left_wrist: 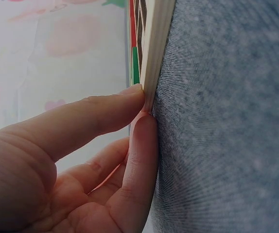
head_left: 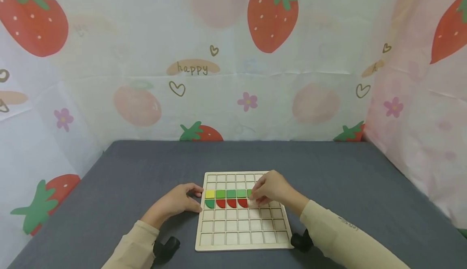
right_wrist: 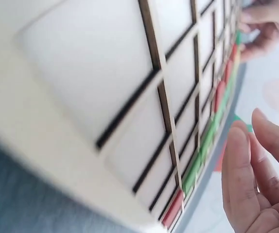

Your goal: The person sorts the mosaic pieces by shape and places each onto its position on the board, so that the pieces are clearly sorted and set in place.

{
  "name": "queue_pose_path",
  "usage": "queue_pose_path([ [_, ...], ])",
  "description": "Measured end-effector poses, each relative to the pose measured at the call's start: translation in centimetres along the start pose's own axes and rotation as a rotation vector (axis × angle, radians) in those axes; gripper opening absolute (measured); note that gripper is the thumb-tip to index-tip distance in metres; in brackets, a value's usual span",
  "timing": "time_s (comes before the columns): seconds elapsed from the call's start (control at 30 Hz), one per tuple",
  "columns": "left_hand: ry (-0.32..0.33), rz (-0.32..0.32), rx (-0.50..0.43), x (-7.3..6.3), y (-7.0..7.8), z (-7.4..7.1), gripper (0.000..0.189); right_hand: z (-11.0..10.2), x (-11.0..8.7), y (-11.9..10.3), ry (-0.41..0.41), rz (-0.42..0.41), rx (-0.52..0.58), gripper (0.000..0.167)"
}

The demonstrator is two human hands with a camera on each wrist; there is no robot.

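A pale wooden grid board [head_left: 228,238] lies on the grey cloth. My left hand [head_left: 176,202] is at its left edge, thumb and fingertips spread along it; the left wrist view shows the thumb [left_wrist: 110,109] against the rim. One row holds a yellow square [head_left: 210,194] and several green squares [head_left: 231,194]. In the row nearer me are a green rounded piece [head_left: 209,203] and three red rounded pieces [head_left: 231,203]. My right hand [head_left: 271,188] hovers over the board's right part, fingers loosely bent, hiding some cells. In the right wrist view, thumb and fingertips [right_wrist: 239,138] stand apart with nothing visible between them.
A grey cloth [head_left: 153,159] covers the table around the board. Black wrist devices [head_left: 167,249] sit under both wrists. Printed strawberry sheets [head_left: 237,110] hang at the back and sides. The right wrist view also shows a red piece [right_wrist: 173,208] near the board's right edge.
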State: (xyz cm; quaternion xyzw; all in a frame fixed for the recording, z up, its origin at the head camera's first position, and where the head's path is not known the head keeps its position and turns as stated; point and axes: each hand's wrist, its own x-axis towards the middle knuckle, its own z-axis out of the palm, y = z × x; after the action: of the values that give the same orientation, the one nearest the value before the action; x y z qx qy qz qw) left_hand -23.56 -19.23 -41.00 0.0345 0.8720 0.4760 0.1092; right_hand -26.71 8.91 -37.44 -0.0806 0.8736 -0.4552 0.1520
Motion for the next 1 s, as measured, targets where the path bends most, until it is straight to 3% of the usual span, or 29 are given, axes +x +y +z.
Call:
queue_pose_path([
  [0.23, -0.001, -0.006, -0.006, 0.0, 0.1, -0.1, 0.054, -2.9, -1.3, 1.0, 0.019, 0.028, 0.064, 0.012],
  [0.57, -0.004, -0.007, -0.019, 0.0, 0.0, 0.1, 0.054, -5.8, -2.8, 3.6, 0.059, 0.094, 0.036, 0.021],
  [1.0, -0.018, -0.023, -0.03, -0.1, 0.3, 0.0, 0.055, -8.6, -4.4, 6.9, -0.009, 0.062, 0.082, 0.037],
])
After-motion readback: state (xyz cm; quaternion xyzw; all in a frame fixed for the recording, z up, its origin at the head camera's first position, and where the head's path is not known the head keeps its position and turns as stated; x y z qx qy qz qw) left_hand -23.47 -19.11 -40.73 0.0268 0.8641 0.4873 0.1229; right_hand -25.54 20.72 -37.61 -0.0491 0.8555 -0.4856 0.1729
